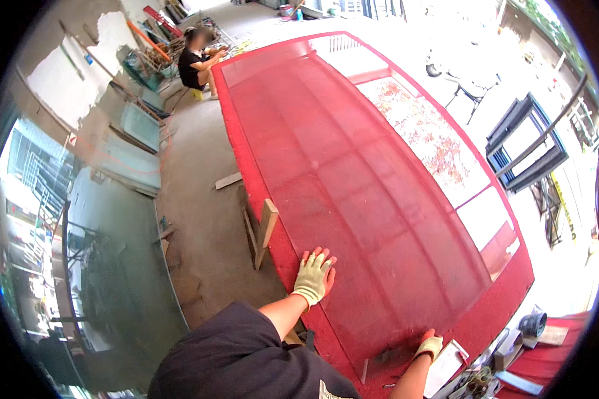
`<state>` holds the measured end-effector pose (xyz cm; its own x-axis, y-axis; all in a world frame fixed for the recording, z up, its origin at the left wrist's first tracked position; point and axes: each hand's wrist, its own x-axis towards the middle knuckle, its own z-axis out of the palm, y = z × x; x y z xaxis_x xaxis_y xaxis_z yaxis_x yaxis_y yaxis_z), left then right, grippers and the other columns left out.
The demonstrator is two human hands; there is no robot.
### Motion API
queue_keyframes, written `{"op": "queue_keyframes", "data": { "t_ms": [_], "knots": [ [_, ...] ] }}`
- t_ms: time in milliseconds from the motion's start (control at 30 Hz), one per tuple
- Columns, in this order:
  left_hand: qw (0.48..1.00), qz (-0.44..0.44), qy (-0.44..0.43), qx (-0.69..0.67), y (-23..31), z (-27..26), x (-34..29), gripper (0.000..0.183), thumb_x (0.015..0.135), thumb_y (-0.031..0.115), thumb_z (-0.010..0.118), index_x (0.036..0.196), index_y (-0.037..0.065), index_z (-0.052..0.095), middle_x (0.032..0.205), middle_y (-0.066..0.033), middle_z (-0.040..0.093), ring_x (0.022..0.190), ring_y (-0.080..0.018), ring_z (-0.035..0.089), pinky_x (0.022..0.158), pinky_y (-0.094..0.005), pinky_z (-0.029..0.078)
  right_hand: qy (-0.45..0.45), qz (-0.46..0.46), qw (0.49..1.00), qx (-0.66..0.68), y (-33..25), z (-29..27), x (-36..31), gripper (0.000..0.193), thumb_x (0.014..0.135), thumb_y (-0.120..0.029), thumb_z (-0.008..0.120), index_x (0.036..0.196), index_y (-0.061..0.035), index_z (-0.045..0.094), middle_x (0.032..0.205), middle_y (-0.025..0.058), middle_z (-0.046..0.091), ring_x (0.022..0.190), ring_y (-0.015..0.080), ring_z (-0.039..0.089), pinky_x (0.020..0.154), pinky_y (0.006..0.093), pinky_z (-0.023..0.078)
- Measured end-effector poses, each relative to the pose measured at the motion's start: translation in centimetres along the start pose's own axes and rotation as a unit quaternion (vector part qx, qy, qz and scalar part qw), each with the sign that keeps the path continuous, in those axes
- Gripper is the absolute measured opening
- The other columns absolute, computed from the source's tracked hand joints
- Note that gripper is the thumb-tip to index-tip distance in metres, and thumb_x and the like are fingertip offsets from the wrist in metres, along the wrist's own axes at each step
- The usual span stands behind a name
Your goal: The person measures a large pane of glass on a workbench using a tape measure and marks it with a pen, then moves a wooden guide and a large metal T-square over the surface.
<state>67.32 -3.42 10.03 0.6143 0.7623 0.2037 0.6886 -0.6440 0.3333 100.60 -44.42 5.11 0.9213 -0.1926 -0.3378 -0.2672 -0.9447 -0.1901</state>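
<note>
A large clear glass sheet (353, 199) lies flat on a long table covered in red cloth (496, 302). My left hand (315, 276), in a pale glove with orange-red fingers, rests on the sheet beside its left edge, fingers stretched out. At the near edge of the sheet, toward the right, is my right hand (430, 344) in a matching glove. One finger or thumb points forward there; most of its other fingers are hidden. Beside it lies a white sheet of paper or board (448, 368) with a small red object on it.
A wooden board (266, 229) stands up against the table's left side. Large glass panes (113, 279) lean along the left wall. At the far left a person (199, 60) sits low. Dark window frames (527, 143) stand at right, with clutter and a dark bucket (532, 324) near right.
</note>
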Motion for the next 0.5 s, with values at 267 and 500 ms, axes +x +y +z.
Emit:
{"op": "queue_keyframes", "data": {
  "t_ms": [267, 500],
  "knots": [
    [0.987, -0.044, 0.000, -0.154, -2.5, -2.0, -1.8, 0.040, 0.097, 0.027, 0.068, 0.134, 0.011, 0.066, 0.144, -0.0127, 0.062, 0.146, -0.0332, 0.047, 0.126, -0.0486, 0.032, -0.122, -0.028, 0.984, 0.126, 2.6, 4.6, 8.9, 0.079, 0.101, -0.066, 0.059, 0.140, 0.0029, 0.064, 0.137, 0.0125, 0.070, 0.122, 0.0334, 0.066, 0.104, 0.0440, 0.053],
    [0.806, -0.407, 0.065, -0.426, -4.1, 1.8, -9.7, 0.028, 0.103, 0.028, 0.062, 0.123, 0.009, 0.063, 0.119, -0.0146, 0.068, 0.113, -0.0273, 0.066, 0.100, -0.0398, 0.052, -0.258, 0.029, 0.909, 0.325, 1.3, 3.0, 8.2, 0.081, 0.102, -0.068, 0.054, 0.146, -0.0003, 0.059, 0.144, 0.0133, 0.065, 0.129, 0.0350, 0.062, 0.111, 0.0458, 0.049]
  ]
}}
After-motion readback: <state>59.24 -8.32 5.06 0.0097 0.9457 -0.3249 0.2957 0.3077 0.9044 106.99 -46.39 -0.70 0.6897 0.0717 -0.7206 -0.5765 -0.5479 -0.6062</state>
